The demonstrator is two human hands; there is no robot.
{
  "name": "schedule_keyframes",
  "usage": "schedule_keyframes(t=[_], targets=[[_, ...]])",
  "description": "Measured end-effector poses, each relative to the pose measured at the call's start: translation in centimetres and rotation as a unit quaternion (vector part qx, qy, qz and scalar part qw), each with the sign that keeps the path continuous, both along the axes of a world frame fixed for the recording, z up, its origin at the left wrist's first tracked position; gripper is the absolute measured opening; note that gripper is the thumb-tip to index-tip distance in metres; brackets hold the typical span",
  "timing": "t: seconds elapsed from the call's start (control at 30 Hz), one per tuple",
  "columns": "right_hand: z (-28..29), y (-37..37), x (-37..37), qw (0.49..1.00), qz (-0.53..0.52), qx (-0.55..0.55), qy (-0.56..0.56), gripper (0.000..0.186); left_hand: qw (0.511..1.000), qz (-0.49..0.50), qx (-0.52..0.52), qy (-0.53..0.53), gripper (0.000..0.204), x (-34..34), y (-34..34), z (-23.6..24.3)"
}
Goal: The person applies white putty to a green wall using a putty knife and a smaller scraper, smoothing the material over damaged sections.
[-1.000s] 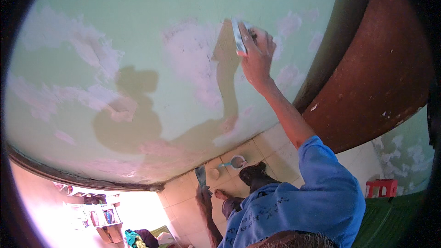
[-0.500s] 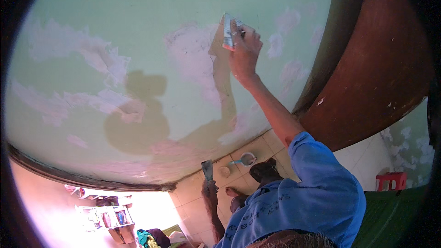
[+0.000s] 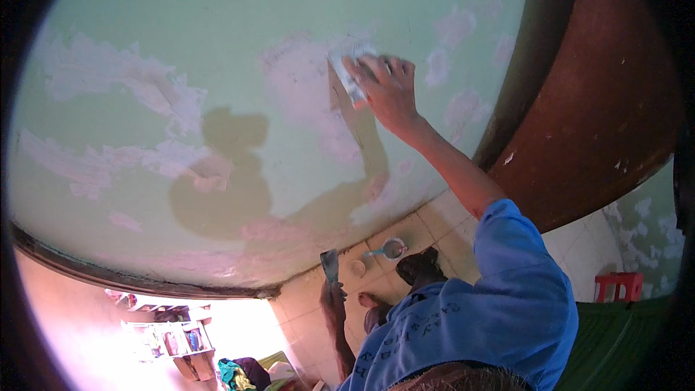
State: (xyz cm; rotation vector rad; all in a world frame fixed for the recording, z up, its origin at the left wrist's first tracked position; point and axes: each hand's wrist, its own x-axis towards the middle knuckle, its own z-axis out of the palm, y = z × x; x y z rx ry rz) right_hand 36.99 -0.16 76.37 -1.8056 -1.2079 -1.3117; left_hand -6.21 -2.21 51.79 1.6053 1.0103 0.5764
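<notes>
Against the pale green wall (image 3: 239, 0), my right hand (image 3: 391, 90) grips a wide putty blade, its fingers spread over the back. The blade (image 3: 349, 76) is slightly blurred and lies at the right edge of a whitish filler patch (image 3: 293, 80). Lower down, my left hand (image 3: 333, 303) is closed around the handle of a narrow putty knife (image 3: 329, 266). That knife points up, apart from the wall, with grey stuff on its blade.
More filler patches (image 3: 163, 94) mark the wall. On the tiled floor (image 3: 297, 326) stand a small pot (image 3: 393, 249) and a round lid-like disc (image 3: 357, 268) near my feet. A brown door (image 3: 579, 116) curves along the right; a red stool (image 3: 619, 287) stands beyond it.
My right hand has brought the wide blade down and slightly left across the patch's edge, turning it a little. My left hand with the narrow knife has barely moved.
</notes>
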Motion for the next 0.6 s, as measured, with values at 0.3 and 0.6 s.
schedule_keyframes(t=[0.3, 0.6], targets=[[-0.2, 2.0, 0.8, 0.995, -0.030, 0.092, 0.018, 0.064, 1.000, -0.007, -0.013, 0.022, 0.032, 0.1, -0.2, -0.7], [-6.6, 2.0, -0.5, 0.996, 0.001, 0.017, 0.083, 0.068, 1.000, 0.004, 0.012, 0.028, 0.033, -0.5, 0.5, -0.7]])
